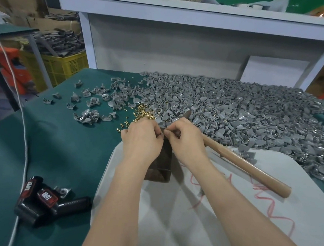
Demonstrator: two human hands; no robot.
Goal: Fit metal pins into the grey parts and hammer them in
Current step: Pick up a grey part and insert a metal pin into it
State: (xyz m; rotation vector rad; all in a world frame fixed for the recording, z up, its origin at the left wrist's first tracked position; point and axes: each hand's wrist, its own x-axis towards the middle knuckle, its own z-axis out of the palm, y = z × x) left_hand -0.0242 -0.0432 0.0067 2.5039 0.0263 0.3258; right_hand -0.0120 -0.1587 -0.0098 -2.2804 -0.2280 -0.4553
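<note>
green-covered bench (52, 143): seating a pin before the hammer

grey part (162, 123) is held over the dark block (163, 161), at the near edge of the loose brass pins (143, 113). left hand (141, 140) grips it with curled fingers. right hand (185, 138) pinches at it thumb to forefinger, likely with a pin too small to see. best to keep the part square on the block and press the pin straight into its hole. hammer (243, 163) lies under the right hand, handle running near-right. heap of grey parts (234, 113) spreads far right.
</note>
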